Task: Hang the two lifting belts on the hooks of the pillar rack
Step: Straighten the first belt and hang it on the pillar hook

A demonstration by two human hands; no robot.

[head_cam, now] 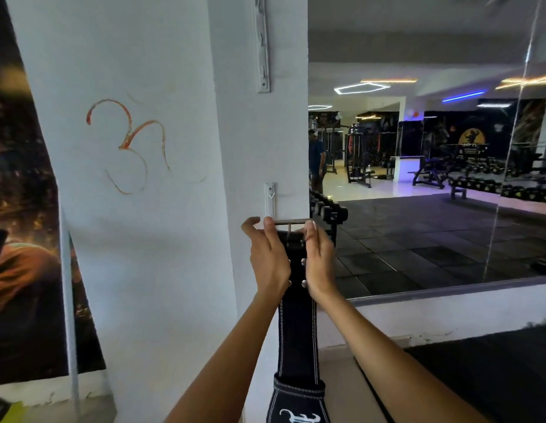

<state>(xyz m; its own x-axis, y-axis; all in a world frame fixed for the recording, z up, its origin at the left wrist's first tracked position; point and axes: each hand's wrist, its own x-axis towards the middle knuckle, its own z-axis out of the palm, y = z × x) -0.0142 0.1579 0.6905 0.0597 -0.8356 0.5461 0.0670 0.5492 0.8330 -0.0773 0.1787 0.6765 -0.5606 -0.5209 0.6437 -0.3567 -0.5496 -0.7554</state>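
Observation:
A black lifting belt (297, 331) with white stitching hangs straight down in front of the white pillar (259, 148). Its metal buckle (291, 222) is at the top. My left hand (267, 257) grips the belt's left edge just under the buckle, and my right hand (319, 261) grips the right edge. The buckle sits just below a small white hook plate (270, 198) on the pillar. Whether the buckle touches a hook, I cannot tell. A longer white hook rack (262, 44) is mounted higher on the pillar. Only one belt is in view.
A large wall mirror (433, 178) fills the right side and reflects the gym, a dumbbell rack (326, 209) and a standing person (316, 160). A dark poster (18, 239) hangs on the left wall. An orange symbol (128, 145) is painted on the pillar's left face.

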